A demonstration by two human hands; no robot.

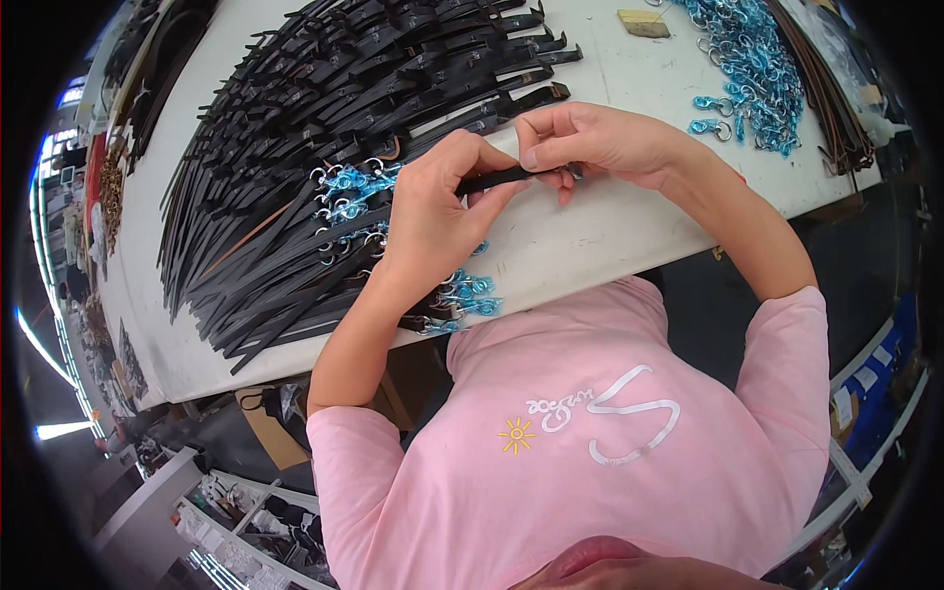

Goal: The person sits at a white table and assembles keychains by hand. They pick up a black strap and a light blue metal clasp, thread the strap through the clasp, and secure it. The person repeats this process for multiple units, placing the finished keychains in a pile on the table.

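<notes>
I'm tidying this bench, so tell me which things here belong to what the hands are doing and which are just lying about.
In use:
left hand
right hand
black strap held between them
pile of black straps
blue-wrapped clasps

Lying about:
small tan block
brown straps

Table: I am sitting at a white worktable [610, 236].
Floor: dark, lying below the table.
Light: bright strips [61, 430] glowing left of the table.

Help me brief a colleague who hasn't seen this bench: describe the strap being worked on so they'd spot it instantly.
Start at the white table, near its front edge, right of the big fan of black straps. The black strap is held level between the left hand and right hand. Unlike its neighbours, it is lifted off the table.
</notes>
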